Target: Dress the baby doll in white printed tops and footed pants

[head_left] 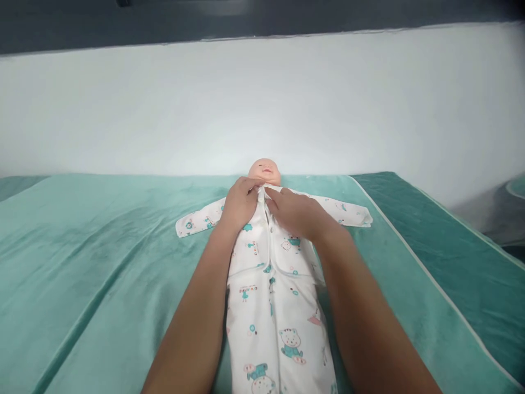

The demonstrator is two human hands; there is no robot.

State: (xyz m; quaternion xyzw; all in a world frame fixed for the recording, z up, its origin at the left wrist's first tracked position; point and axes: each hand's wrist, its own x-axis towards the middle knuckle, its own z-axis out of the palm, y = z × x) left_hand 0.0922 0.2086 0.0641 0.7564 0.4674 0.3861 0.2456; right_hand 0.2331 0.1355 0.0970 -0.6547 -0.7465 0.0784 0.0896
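Observation:
A baby doll [264,168] lies on its back with its head at the far end. It wears a white printed baby jacket [251,249], whose front edges meet along the middle, and white printed baby pants [262,328] below. At the collar, my left hand [243,201] is closed on the jacket's left-side edge, just under the doll's chin. My right hand [296,212] grips the opposite edge close beside it, fingers bent over the cloth. Both sleeves stretch out sideways, and a small snap [271,230] shows on the front edge. Fingertips are partly hidden in the fabric.
Under the doll spreads a light green sheet [102,262] with creases on the left. A darker green strip [463,262] with pale piping runs along the right. Behind the head rises a white wall [164,109]. A dark rounded object [504,208] stands past the right edge.

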